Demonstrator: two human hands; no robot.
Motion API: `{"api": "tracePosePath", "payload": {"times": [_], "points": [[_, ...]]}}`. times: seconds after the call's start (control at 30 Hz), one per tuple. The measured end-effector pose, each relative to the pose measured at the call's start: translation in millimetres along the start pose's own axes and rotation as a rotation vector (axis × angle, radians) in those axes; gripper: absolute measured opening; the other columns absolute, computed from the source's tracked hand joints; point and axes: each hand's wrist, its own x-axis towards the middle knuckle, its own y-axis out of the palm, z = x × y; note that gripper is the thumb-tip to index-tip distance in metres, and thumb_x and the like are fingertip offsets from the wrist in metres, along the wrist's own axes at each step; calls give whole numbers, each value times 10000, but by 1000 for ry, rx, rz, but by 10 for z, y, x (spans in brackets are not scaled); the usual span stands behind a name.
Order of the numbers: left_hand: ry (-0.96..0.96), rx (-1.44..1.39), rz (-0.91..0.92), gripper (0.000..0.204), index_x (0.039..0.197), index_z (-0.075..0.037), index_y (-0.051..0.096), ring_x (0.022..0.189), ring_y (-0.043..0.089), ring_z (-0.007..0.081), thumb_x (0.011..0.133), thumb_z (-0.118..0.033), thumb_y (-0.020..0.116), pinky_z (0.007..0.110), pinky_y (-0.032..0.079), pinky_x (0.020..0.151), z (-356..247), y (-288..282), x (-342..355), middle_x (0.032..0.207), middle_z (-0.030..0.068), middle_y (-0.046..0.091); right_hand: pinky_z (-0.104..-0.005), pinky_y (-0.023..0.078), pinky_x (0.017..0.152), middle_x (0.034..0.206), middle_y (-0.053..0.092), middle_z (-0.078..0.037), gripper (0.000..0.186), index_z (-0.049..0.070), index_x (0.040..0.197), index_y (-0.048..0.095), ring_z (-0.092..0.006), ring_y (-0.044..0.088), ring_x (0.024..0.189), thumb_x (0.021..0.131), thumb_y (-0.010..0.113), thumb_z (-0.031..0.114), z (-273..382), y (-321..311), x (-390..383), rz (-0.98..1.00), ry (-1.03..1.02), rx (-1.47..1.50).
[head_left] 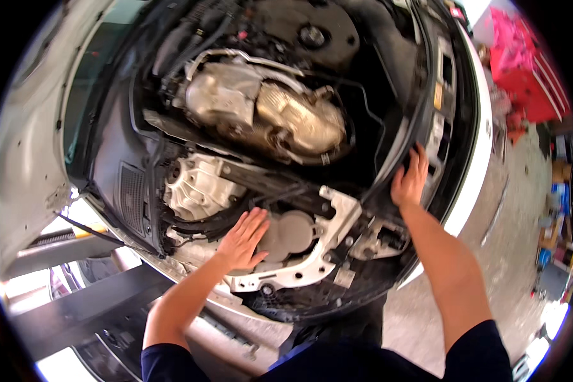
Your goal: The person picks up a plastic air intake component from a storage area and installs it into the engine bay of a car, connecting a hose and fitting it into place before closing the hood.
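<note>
An opened car engine bay lies below me. My left hand (243, 239) rests palm down, fingers stretched out, at the left edge of a grey rounded cover (293, 233). A white metal bracket (339, 219) with several holes curves around the right and near side of that cover. My right hand (411, 178) lies with straight fingers on the black front trim (424, 121) of the bay and grips nothing. Beyond my left hand is a ribbed silver suspension tower (200, 186). A metal heat shield (302, 118) covers part of the engine in the middle.
A raised hood (28, 134) stands at the left. Below it runs a dark lift arm (102, 299). The white bumper (474, 159) curves along the right. On the floor further right is a red tool cabinet (531, 79), with boxes (560, 172) beside it.
</note>
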Motion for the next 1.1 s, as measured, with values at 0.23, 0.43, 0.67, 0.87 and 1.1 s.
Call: {"api": "tracePosePath", "payload": {"times": [0.23,0.43,0.67,0.87,1.1], "points": [[321,46,33,693,1463,28,317,1480,189,364,922,-350,528,529,132,1203,55,231,-30,1576,204,251,-502,333,1074,1389,437,-231,446,6,1254,508,-451,415,1252,816,538,85,-168,52,-49,4,-18,-32],[-365,-65,-291,681,1459,71,253,1455,193,442,911,-231,521,585,151,1176,-316,398,-54,1551,252,251,-486,354,1066,1381,458,-211,437,14,1253,532,-427,437,1251,827,532,108,-143,93,-120,-18,-29,-36],[727,403,438,650,1575,-167,111,1520,-6,215,994,-362,329,394,-38,1230,282,217,-48,1652,41,61,-481,364,1062,1370,491,-195,418,35,1257,547,-410,450,1257,853,539,143,-267,190,-81,-85,-99,-67],[-253,-192,-366,776,1492,48,136,1456,112,503,911,-258,550,619,110,1171,-253,362,-22,1558,301,168,-478,360,1068,1392,476,-176,405,39,1256,551,-406,438,1271,870,530,162,-307,174,-117,-70,-92,-56],[602,209,100,640,1499,-76,308,1507,140,288,932,-297,506,467,103,1226,73,254,-58,1631,106,165,-481,359,1062,1383,484,-176,403,41,1254,555,-408,445,1258,871,533,165,-310,213,-102,-65,-110,-26]]}}
